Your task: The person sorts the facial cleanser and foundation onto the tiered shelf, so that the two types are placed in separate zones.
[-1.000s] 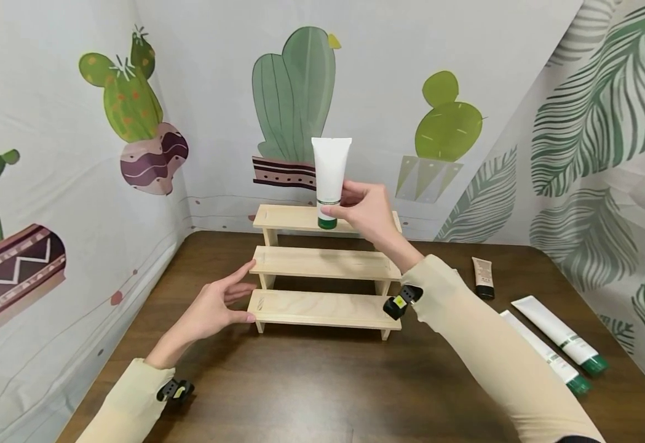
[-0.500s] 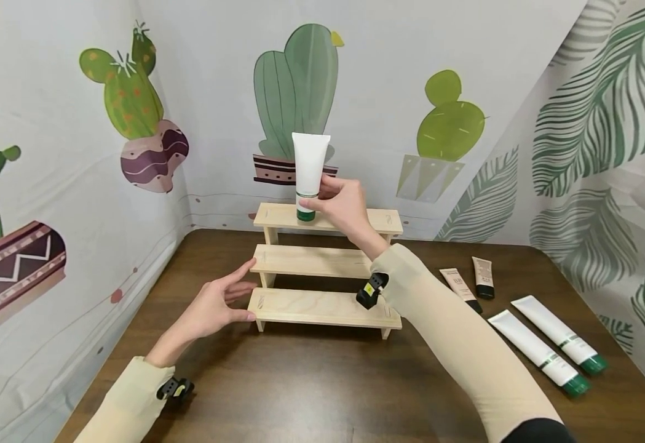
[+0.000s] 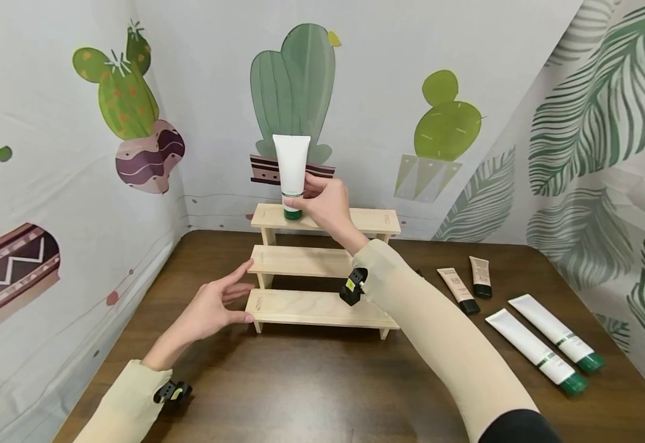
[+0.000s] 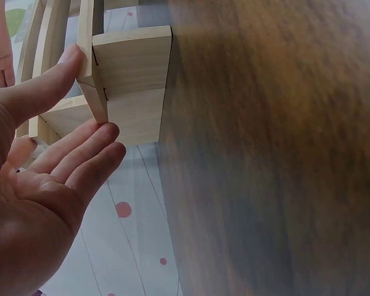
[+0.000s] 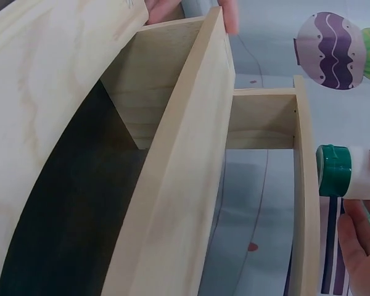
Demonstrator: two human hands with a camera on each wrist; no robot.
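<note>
A white tube with a green cap (image 3: 291, 166) stands upright, cap down, at the left part of the top tier of a three-tier wooden shelf (image 3: 305, 307). My right hand (image 3: 326, 204) pinches it near the cap between thumb and fingers. In the right wrist view the green cap (image 5: 335, 171) is right against the top board; whether it bears on it I cannot tell. At the shelf's left end my left hand (image 3: 207, 309) holds the bottom tier, thumb at its front edge and fingers behind. Its index fingertip is at the middle tier. The left wrist view shows the thumb (image 4: 46, 92) on the board.
Two white tubes with green caps (image 3: 532, 347) lie on the brown table (image 3: 300, 394) at the right. Behind them lie two small beige tubes with black caps (image 3: 457, 289). A cactus-print cloth (image 3: 377, 74) hangs behind the table.
My right hand has carried the white tube leftward along the top tier and slightly lower. The left hand has kept its place on the shelf. The beige tubes have come into fuller view.
</note>
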